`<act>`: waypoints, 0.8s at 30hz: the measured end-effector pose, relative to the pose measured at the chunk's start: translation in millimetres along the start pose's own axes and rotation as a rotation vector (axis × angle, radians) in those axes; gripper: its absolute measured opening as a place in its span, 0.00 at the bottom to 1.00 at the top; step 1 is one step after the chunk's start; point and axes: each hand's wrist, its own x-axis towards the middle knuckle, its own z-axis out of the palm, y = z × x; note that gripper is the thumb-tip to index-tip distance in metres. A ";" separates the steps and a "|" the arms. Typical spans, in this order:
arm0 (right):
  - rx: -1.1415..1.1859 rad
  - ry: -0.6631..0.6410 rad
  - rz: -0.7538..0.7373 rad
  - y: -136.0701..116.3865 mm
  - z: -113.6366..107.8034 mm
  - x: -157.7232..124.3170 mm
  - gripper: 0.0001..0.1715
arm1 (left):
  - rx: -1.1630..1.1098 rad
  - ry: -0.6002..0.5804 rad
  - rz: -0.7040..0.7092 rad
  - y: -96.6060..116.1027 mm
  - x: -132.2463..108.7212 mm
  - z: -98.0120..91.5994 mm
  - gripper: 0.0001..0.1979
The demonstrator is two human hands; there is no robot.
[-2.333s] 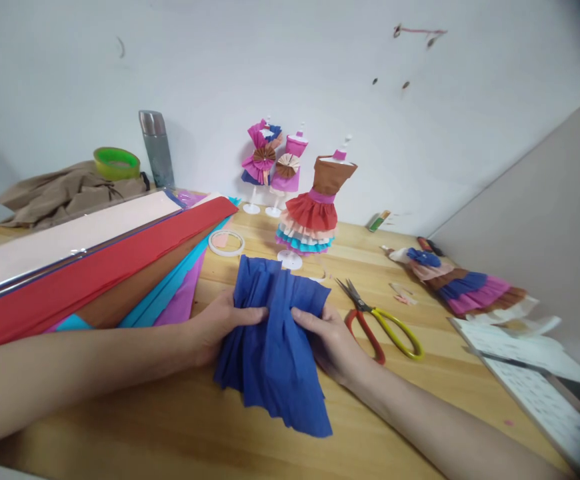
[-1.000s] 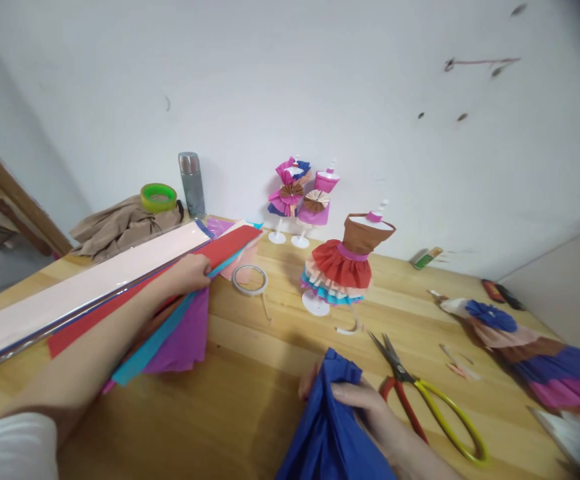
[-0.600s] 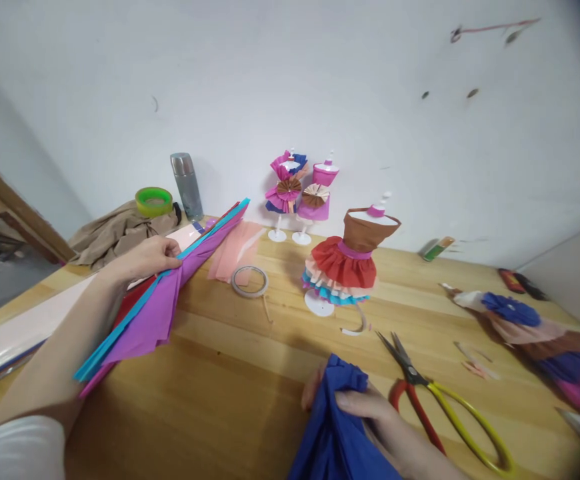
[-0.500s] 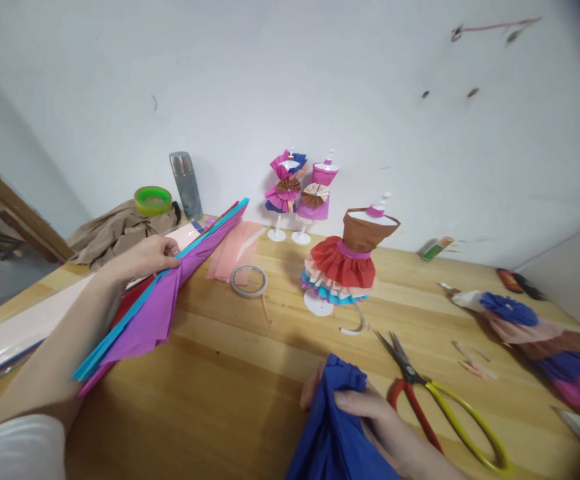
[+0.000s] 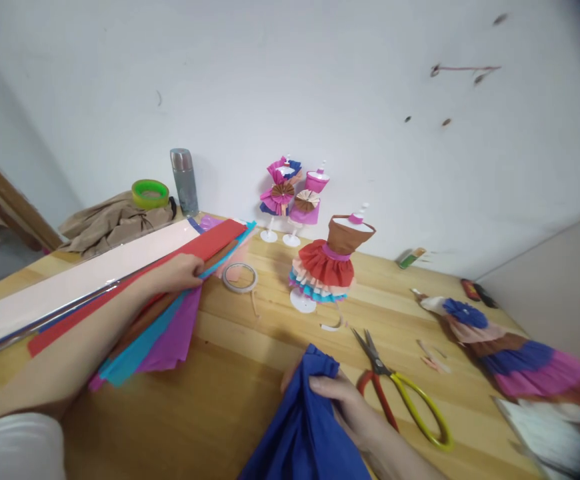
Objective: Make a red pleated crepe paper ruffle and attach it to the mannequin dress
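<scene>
My left hand [image 5: 183, 273] reaches across a fanned stack of crepe paper and pinches the turquoise and purple sheets [image 5: 167, 340] at their edge. Red crepe paper [image 5: 220, 239] and a brown strip show in the same stack. Low in the middle, my right hand [image 5: 343, 400] grips gathered blue crepe paper [image 5: 305, 420], thumb on top; its lower end runs out of view. Scissors [image 5: 383, 373] with one red and one yellow handle lie spread beside the right hand. Ahead stands a small dress form [image 5: 340, 253] in a brown bodice and ruffled skirt.
Two smaller dressed forms [image 5: 306, 200] stand by the wall. A tape roll [image 5: 240, 278] lies beside the paper stack. At left are a flask [image 5: 184, 183], green tape [image 5: 150, 193] and brown cloth [image 5: 115, 223]. A layered paper dress [image 5: 515, 353] lies at right, near a glue stick [image 5: 410, 258].
My left hand has lowered the raised sheets onto the table, and the red and brown paper now shows. The right hand still holds the blue paper. The view has shifted rightward.
</scene>
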 end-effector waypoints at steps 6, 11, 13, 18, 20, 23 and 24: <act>0.043 0.118 -0.010 8.3 -2.5 5.2 0.17 | 0.096 -0.027 0.048 14.7 1.9 25.8 0.10; 0.031 0.103 0.005 7.5 1.4 6.7 0.19 | 0.149 0.034 0.064 26.4 5.4 27.6 0.11; 0.031 0.102 0.003 5.6 4.0 6.5 0.19 | 0.165 0.053 0.120 38.7 10.5 32.6 0.14; 0.041 0.096 -0.010 6.8 5.0 7.0 0.22 | 0.244 0.039 0.218 70.6 26.6 44.5 0.08; 0.037 0.084 -0.014 9.1 3.2 7.5 0.21 | 0.261 0.045 0.249 80.7 30.0 47.2 0.08; 0.035 0.073 -0.023 11.3 0.4 8.1 0.19 | 0.259 0.045 0.311 96.0 27.8 52.3 0.07; 0.035 0.072 -0.025 11.6 -0.4 8.3 0.20 | 0.255 0.043 0.329 101.2 25.3 54.3 0.07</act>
